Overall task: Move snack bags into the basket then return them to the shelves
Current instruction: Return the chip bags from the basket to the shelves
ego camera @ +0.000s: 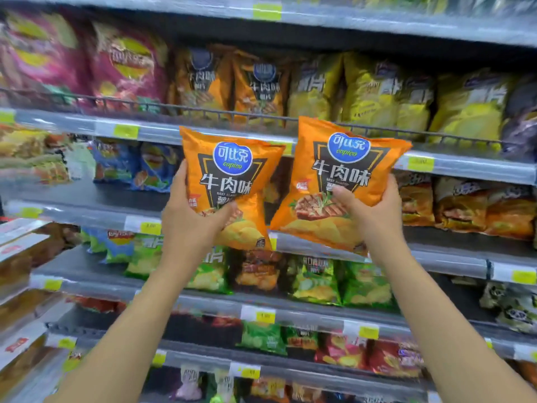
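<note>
Two orange beef-flavour chip bags are held up in front of the shelves. My left hand (191, 219) grips the left orange bag (229, 175) by its lower left side, thumb across the front. My right hand (374, 210) grips the right orange bag (343, 175) at its lower right, thumb on the front. Both bags are upright, slightly tilted, and hover before the second shelf's edge (453, 167). More orange bags of the same kind (255, 85) stand on the upper shelf behind a wire rail. No basket is in view.
Shelves run across the whole view, packed with chip bags: pink ones (125, 65) upper left, yellow ones (377, 91) upper right, green ones (316, 280) lower down. Yellow price tags line the shelf edges. Boxed goods (20, 257) stand at the left.
</note>
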Available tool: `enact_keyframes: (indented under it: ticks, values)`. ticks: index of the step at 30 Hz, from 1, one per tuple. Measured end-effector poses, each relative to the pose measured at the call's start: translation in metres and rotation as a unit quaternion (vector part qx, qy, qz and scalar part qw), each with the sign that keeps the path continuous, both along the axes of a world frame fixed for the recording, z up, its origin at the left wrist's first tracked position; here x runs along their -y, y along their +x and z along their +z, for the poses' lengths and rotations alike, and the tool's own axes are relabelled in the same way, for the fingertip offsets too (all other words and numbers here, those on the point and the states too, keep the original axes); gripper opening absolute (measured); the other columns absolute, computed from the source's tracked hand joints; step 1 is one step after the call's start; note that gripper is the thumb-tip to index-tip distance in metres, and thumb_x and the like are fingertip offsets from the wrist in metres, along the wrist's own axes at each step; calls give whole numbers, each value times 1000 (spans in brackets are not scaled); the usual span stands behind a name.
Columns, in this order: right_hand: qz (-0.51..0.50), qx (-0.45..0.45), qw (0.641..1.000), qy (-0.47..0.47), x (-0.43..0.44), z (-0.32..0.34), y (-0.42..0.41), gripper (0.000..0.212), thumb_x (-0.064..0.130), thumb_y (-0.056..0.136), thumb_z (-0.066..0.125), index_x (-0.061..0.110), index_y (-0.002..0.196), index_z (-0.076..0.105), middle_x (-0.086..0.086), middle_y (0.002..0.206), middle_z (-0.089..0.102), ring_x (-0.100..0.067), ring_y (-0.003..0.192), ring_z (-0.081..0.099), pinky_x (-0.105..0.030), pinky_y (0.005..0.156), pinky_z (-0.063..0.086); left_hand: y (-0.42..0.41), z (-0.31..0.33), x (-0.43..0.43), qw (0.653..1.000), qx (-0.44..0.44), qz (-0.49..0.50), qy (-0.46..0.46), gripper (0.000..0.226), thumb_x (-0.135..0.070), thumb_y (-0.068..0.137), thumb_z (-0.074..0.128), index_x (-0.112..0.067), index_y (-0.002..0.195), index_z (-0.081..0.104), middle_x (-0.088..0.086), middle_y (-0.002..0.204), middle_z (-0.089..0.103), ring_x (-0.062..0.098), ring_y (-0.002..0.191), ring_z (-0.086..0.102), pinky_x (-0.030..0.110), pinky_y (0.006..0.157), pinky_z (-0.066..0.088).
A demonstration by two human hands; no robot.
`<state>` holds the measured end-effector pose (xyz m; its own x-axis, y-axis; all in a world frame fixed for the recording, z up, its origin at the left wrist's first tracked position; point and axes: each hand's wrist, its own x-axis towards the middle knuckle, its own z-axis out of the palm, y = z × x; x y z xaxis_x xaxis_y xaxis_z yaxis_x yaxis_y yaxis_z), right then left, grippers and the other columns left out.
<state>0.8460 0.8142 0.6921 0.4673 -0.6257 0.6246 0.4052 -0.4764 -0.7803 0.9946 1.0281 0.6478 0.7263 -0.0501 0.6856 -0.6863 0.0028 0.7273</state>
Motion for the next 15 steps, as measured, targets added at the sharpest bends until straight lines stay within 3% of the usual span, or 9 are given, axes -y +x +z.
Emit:
enact_keyframes:
  ticks: [3,5,8,11,15]
  values:
    - [-2,4,1000,5,5,34,21,48,24,73,83,27,113,56,7,107,69,-8,95,68,-30,83,55,30,40,-3,999,29,23,-10,88,-27,69,85,-24,144,38,-22,113,57,-14,94,54,19,92,47]
    - [3,16,1000,23,7,55,37,48,25,73,83,27,112,57,5,106,70,-10,93,69,-31,80,57,54,65,-6,999,38,27,-14,90,-29,70,85,-25,145,36,-19,115,57,-8,96,52,28,95,47]
    - [24,25,998,54,8,83,67,47,22,72,83,23,113,60,5,101,72,-11,86,71,-28,70,57,92,98,-8,998,52,28,-9,91,-33,69,85,-23,145,35,-17,117,58,0,102,55,25,95,44]
    - [61,15,994,93,9,109,99,51,21,70,84,15,117,64,-4,101,74,-22,88,72,-41,77,59,131,127,-7,999,34,19,-12,88,-32,69,85,-20,143,39,-13,117,58,5,105,55,22,95,42]
    - [88,-1,987,135,9,141,135,69,27,59,88,11,122,63,-10,102,74,-28,87,73,-47,75,59,181,161,-2,1000,-3,-11,-28,79,-36,65,86,-18,132,49,-5,116,65,12,103,62,34,98,48]
